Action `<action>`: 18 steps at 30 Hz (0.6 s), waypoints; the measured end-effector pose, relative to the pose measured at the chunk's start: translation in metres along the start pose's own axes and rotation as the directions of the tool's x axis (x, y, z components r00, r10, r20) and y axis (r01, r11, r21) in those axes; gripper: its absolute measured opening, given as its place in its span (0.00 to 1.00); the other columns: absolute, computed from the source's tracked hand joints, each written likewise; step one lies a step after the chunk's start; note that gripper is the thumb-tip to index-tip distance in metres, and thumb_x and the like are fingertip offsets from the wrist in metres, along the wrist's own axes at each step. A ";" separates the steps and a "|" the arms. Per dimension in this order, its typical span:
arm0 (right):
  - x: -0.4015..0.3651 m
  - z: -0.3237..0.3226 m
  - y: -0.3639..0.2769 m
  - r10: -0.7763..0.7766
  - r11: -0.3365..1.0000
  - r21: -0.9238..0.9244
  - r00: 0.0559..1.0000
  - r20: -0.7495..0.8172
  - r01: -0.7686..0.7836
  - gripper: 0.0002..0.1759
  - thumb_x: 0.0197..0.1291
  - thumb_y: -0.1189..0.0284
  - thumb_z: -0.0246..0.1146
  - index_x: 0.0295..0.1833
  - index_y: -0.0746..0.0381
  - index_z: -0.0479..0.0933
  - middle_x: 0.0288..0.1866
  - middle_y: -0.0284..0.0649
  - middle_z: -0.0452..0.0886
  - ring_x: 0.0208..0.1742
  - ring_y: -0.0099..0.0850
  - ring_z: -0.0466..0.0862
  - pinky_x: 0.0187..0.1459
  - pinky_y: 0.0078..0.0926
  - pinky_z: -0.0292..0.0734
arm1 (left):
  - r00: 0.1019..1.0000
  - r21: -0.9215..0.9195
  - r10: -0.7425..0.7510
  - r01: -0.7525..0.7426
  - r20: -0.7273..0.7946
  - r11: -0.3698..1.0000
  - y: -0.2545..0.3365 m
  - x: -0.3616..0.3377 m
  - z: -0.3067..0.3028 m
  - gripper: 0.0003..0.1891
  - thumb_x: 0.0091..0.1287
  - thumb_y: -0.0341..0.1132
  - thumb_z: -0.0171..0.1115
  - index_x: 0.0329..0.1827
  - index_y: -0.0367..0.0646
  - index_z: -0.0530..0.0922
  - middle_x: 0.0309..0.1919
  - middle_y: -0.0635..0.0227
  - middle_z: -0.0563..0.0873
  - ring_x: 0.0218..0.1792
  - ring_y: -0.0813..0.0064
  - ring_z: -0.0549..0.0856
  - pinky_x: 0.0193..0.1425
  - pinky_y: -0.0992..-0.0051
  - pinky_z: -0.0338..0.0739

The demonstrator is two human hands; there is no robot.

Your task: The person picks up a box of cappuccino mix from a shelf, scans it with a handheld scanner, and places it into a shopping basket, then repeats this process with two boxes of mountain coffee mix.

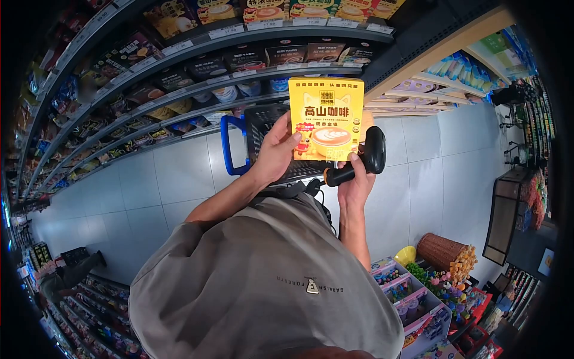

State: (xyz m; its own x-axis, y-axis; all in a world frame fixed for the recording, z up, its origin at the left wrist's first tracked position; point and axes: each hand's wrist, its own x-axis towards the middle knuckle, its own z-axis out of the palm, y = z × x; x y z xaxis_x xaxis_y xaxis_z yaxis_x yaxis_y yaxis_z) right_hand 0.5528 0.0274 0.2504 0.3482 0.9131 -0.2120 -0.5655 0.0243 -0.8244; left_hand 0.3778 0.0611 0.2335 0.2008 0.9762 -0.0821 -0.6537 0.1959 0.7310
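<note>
A yellow coffee box [327,107] with a picture of a latte cup is held upright, its front facing the camera. My left hand [277,151] grips its left edge, thumb on the front. At the lower right corner, my right hand [357,178] pinches the box with its thumb on the front. A black handheld device [375,149] with a thick handle lies at my right hand; how it is held is partly hidden. Behind the box is a black basket [258,128] with a blue handle [224,145].
Curved shelves [239,36] of boxed coffee and packets run along the top and left. Displays with a wicker basket [439,250] and colourful goods stand at the lower right. Tiled floor [394,197] shows on both sides. Someone's legs [84,269] appear at the lower left.
</note>
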 end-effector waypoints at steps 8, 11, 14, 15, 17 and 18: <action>-0.006 -0.001 0.002 -0.010 1.000 -0.016 1.000 -0.015 0.010 0.19 0.57 0.79 0.63 0.54 0.69 0.71 0.37 0.41 0.78 0.31 0.28 0.76 0.37 0.25 0.73 | 1.000 -0.015 -0.005 0.005 0.012 1.000 -0.003 -0.002 -0.006 0.26 0.71 0.25 0.52 0.73 0.39 0.60 0.64 0.63 0.74 0.64 0.72 0.74 0.69 0.68 0.67; -0.008 0.000 0.002 -0.014 1.000 -0.023 0.999 -0.032 0.013 0.19 0.57 0.79 0.63 0.54 0.69 0.71 0.37 0.41 0.78 0.31 0.28 0.76 0.37 0.25 0.73 | 1.000 -0.024 -0.017 0.017 -0.002 1.000 -0.003 -0.003 -0.005 0.26 0.71 0.25 0.53 0.72 0.39 0.60 0.63 0.63 0.74 0.64 0.72 0.74 0.69 0.68 0.67; -0.009 0.000 0.001 -0.015 0.999 -0.028 1.000 -0.016 0.014 0.19 0.57 0.78 0.63 0.54 0.69 0.70 0.37 0.41 0.78 0.31 0.28 0.76 0.37 0.25 0.73 | 0.999 -0.029 -0.036 0.035 -0.015 0.999 -0.002 -0.005 -0.004 0.26 0.71 0.25 0.53 0.72 0.38 0.60 0.63 0.63 0.75 0.63 0.72 0.74 0.69 0.69 0.68; -0.010 -0.001 0.001 -0.015 0.999 -0.029 1.000 -0.019 0.014 0.19 0.57 0.78 0.63 0.54 0.69 0.70 0.37 0.41 0.78 0.31 0.28 0.76 0.37 0.25 0.73 | 0.999 -0.032 -0.032 0.032 -0.005 0.999 -0.004 -0.005 -0.005 0.26 0.71 0.26 0.53 0.72 0.38 0.60 0.63 0.63 0.75 0.63 0.72 0.74 0.69 0.69 0.68; -0.009 -0.002 0.002 -0.014 0.999 -0.030 0.999 -0.030 0.013 0.20 0.57 0.78 0.64 0.54 0.69 0.70 0.37 0.41 0.78 0.31 0.28 0.76 0.37 0.25 0.73 | 1.000 -0.036 -0.028 0.028 0.005 0.999 -0.004 -0.004 -0.005 0.27 0.71 0.26 0.54 0.72 0.38 0.60 0.63 0.63 0.75 0.63 0.72 0.74 0.68 0.69 0.68; -0.010 -0.002 0.003 -0.015 0.999 -0.031 0.999 -0.030 0.014 0.20 0.57 0.78 0.64 0.54 0.69 0.70 0.37 0.41 0.78 0.31 0.28 0.76 0.37 0.25 0.73 | 1.000 -0.032 -0.026 0.026 0.006 0.999 -0.004 -0.004 -0.006 0.26 0.71 0.26 0.54 0.72 0.38 0.60 0.63 0.63 0.75 0.63 0.72 0.74 0.68 0.69 0.68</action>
State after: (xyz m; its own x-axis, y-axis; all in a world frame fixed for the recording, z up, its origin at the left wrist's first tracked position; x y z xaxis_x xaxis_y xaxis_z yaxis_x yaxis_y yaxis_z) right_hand 0.5496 0.0176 0.2489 0.3789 0.9001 -0.2152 -0.5374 0.0247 -0.8430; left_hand 0.3756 0.0566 0.2269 0.2221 0.9702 -0.0965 -0.6714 0.2240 0.7064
